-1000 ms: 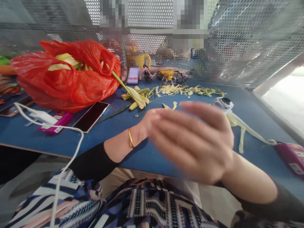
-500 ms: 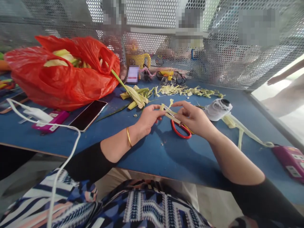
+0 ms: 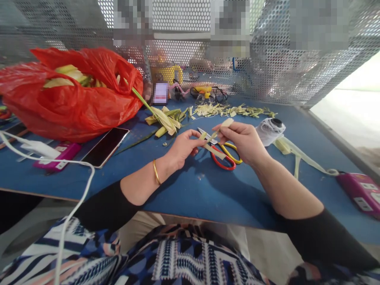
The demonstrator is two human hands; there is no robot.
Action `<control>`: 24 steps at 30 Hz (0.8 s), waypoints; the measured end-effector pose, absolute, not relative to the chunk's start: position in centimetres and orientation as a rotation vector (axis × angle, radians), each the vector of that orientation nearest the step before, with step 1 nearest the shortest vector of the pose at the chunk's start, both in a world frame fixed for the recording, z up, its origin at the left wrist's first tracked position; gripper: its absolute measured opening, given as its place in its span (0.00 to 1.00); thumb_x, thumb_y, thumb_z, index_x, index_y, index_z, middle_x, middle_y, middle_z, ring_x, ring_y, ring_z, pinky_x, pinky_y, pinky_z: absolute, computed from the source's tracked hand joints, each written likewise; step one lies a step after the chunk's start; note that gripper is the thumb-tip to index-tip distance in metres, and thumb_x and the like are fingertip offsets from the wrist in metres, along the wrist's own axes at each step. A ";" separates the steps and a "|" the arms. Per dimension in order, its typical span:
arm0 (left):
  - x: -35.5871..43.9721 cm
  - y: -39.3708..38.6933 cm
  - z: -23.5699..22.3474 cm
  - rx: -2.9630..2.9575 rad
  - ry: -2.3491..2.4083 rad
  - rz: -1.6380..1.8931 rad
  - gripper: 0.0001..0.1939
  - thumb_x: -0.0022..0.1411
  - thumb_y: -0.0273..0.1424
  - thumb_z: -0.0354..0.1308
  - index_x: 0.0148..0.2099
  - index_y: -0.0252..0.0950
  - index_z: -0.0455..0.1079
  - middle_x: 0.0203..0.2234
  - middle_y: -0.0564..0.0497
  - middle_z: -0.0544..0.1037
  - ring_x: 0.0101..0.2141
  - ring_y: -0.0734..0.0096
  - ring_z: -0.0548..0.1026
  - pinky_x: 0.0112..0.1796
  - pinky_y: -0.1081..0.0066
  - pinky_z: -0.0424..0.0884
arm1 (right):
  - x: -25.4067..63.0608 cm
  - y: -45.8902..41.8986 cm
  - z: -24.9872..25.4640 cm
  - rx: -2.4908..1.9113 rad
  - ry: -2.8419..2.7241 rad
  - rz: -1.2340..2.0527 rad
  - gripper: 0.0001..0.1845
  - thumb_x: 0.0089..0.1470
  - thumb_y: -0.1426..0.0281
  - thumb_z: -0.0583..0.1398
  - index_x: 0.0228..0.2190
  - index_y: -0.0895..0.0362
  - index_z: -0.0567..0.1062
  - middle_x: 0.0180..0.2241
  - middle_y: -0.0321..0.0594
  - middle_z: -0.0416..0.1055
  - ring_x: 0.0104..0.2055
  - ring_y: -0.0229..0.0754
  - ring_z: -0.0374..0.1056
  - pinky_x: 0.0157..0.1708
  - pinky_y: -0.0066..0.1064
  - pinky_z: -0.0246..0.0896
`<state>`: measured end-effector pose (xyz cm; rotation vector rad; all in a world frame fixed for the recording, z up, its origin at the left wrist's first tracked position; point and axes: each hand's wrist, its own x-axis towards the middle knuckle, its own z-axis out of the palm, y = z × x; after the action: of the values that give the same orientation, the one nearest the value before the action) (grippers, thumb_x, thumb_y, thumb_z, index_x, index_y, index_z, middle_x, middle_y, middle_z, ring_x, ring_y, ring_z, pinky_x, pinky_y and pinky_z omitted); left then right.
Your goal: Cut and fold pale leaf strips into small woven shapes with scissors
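Note:
My left hand (image 3: 181, 149) and my right hand (image 3: 242, 141) meet above the blue table (image 3: 190, 190), both pinched on a pale yellow-green leaf strip (image 3: 214, 138). The left fingers hold its lower part; the right fingers hold the upper end, which sticks up past the thumb. Directly beneath the strip lie scissors (image 3: 225, 155) with one red and one yellow handle, flat on the table. A spool of white thread (image 3: 269, 130) stands just right of my right hand.
A red plastic bag (image 3: 69, 93) with leaves fills the back left. A phone (image 3: 105, 146), a pink device (image 3: 57, 155) and a white cable (image 3: 71, 198) lie at left. Leaf pieces (image 3: 166, 118) and trimmings (image 3: 233, 111) lie near the mesh wall. Another pink device (image 3: 360, 193) is at far right.
My right hand was blurred close to the camera; it has come down to the strip, and both hands now hold it over the scissors, its upper end raised.

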<state>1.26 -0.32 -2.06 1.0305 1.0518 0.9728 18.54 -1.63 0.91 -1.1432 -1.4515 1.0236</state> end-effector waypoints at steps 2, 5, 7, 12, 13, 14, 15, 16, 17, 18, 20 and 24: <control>1.3 -0.4 -2.1 1.030 1.052 0.961 0.11 0.49 0.24 0.66 0.30 0.37 0.65 0.16 0.59 0.69 0.15 0.83 0.61 0.18 0.78 0.54 | 18.2 -1.7 0.7 -1.176 -1.449 0.933 0.13 0.48 0.59 0.64 0.26 0.57 0.78 0.24 0.36 0.71 0.25 0.35 0.64 0.29 0.30 0.63; 1.5 -0.6 -2.1 1.044 1.057 0.966 0.11 0.48 0.24 0.66 0.30 0.37 0.65 0.16 0.60 0.69 0.15 0.83 0.61 0.19 0.78 0.53 | 17.9 -1.8 0.3 -1.187 -1.415 0.991 0.15 0.47 0.57 0.65 0.28 0.56 0.76 0.23 0.35 0.70 0.21 0.33 0.60 0.23 0.28 0.58; 1.5 -0.6 -2.0 1.054 1.056 0.979 0.11 0.48 0.23 0.66 0.30 0.37 0.65 0.15 0.60 0.68 0.15 0.83 0.60 0.19 0.78 0.53 | 17.8 -1.8 0.0 -1.224 -1.399 1.035 0.16 0.45 0.56 0.65 0.25 0.57 0.74 0.22 0.34 0.70 0.18 0.31 0.57 0.20 0.27 0.53; 1.5 -0.5 -2.0 1.060 1.035 0.970 0.11 0.50 0.22 0.65 0.30 0.37 0.65 0.14 0.61 0.66 0.14 0.82 0.60 0.19 0.77 0.55 | 17.5 -1.8 -0.3 -1.364 -1.492 1.093 0.18 0.43 0.57 0.65 0.17 0.57 0.69 0.14 0.30 0.63 0.16 0.29 0.53 0.17 0.26 0.47; 1.5 -0.5 -2.0 1.065 1.034 0.966 0.11 0.50 0.22 0.65 0.30 0.37 0.65 0.14 0.61 0.67 0.14 0.82 0.60 0.20 0.77 0.55 | 17.5 -1.8 -0.4 -1.377 -1.509 1.089 0.18 0.43 0.57 0.65 0.17 0.57 0.69 0.14 0.30 0.62 0.16 0.29 0.53 0.17 0.26 0.46; 1.5 -0.5 -2.0 1.072 1.032 0.963 0.10 0.50 0.22 0.65 0.30 0.37 0.65 0.15 0.61 0.67 0.14 0.82 0.60 0.20 0.77 0.56 | 17.5 -1.8 -0.4 -1.392 -1.522 1.074 0.17 0.43 0.58 0.64 0.17 0.57 0.69 0.13 0.29 0.61 0.15 0.29 0.53 0.17 0.26 0.45; 1.5 -0.6 -2.1 1.080 1.031 0.961 0.10 0.50 0.22 0.65 0.30 0.37 0.66 0.15 0.60 0.67 0.15 0.82 0.60 0.20 0.77 0.55 | 17.5 -1.8 -0.4 -1.410 -1.534 1.051 0.16 0.43 0.59 0.64 0.17 0.57 0.69 0.13 0.29 0.61 0.15 0.29 0.52 0.17 0.26 0.45; 1.5 -0.6 -2.1 1.088 1.031 0.959 0.10 0.51 0.22 0.65 0.30 0.37 0.66 0.15 0.60 0.68 0.15 0.82 0.61 0.20 0.77 0.55 | 17.5 -1.8 -0.5 -1.429 -1.547 1.025 0.15 0.43 0.59 0.63 0.17 0.57 0.69 0.13 0.29 0.61 0.15 0.30 0.52 0.18 0.26 0.45; 1.5 -0.6 -2.1 1.097 1.033 0.957 0.09 0.51 0.22 0.65 0.30 0.37 0.66 0.15 0.60 0.68 0.15 0.82 0.61 0.19 0.76 0.55 | 17.5 -1.8 -0.5 -1.449 -1.563 0.992 0.15 0.44 0.60 0.62 0.17 0.57 0.69 0.13 0.29 0.61 0.15 0.30 0.53 0.18 0.26 0.44; 1.6 -0.7 -2.1 1.104 1.037 0.955 0.09 0.51 0.22 0.64 0.30 0.36 0.66 0.15 0.59 0.69 0.15 0.82 0.61 0.19 0.76 0.55 | 17.5 -1.9 -0.6 -1.468 -1.585 0.952 0.14 0.44 0.60 0.62 0.17 0.57 0.69 0.13 0.29 0.61 0.16 0.30 0.53 0.18 0.26 0.44; 1.6 -0.7 -2.2 1.116 1.051 0.951 0.09 0.52 0.21 0.63 0.30 0.36 0.66 0.15 0.59 0.70 0.15 0.82 0.61 0.19 0.76 0.55 | 17.4 -2.0 -0.6 -1.508 -1.639 0.847 0.14 0.45 0.62 0.61 0.17 0.57 0.69 0.13 0.30 0.61 0.17 0.31 0.52 0.19 0.27 0.45; 1.6 -0.8 -2.1 1.125 1.094 0.961 0.09 0.51 0.20 0.63 0.30 0.36 0.67 0.14 0.59 0.70 0.15 0.82 0.61 0.19 0.76 0.54 | 17.1 -2.3 -0.4 -1.592 -1.719 0.636 0.12 0.45 0.68 0.60 0.16 0.56 0.67 0.14 0.30 0.61 0.19 0.32 0.52 0.22 0.28 0.45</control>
<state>1.64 -0.77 -2.13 1.1252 1.0942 0.9612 17.08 -2.28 -0.38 -1.5924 -1.7186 0.6361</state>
